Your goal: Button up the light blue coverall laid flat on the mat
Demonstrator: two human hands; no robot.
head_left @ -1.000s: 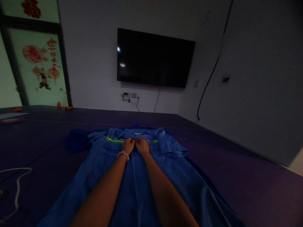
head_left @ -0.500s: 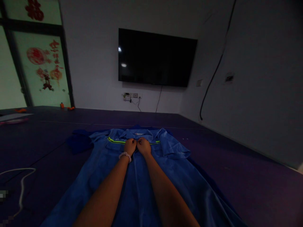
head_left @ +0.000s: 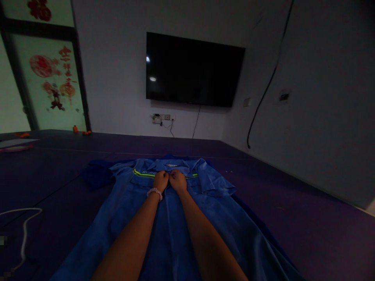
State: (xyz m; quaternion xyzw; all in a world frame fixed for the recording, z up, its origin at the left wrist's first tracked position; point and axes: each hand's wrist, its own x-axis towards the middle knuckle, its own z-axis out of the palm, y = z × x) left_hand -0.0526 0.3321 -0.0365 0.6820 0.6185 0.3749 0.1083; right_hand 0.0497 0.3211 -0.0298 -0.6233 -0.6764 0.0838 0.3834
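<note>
A blue short-sleeved shirt (head_left: pixel 137 210) with a bright yellow-green chest stripe lies spread out, its collar at the far end. Both hands meet at the front opening, just below the collar. My left hand (head_left: pixel 161 181), with a pale band at the wrist, is closed on the shirt's front edge. Right beside it, my right hand (head_left: pixel 178 181) pinches the same front opening from the other side. Whatever small part sits between the fingertips is hidden. Darker blue cloth (head_left: pixel 98 175) shows from under the shirt at the left.
The shirt rests on a dark purple floor (head_left: pixel 307 218). A white cable (head_left: pixel 25 234) curls at the left. Farther back are small orange objects (head_left: pixel 75 128) near a glass door (head_left: pixel 52 82). A television (head_left: pixel 193 70) hangs on the wall, and a black cable (head_left: pixel 263 93) runs down the right wall.
The view has shifted very slightly. Both hands stay closed at the same place on the shirt front, with hardly any movement.
</note>
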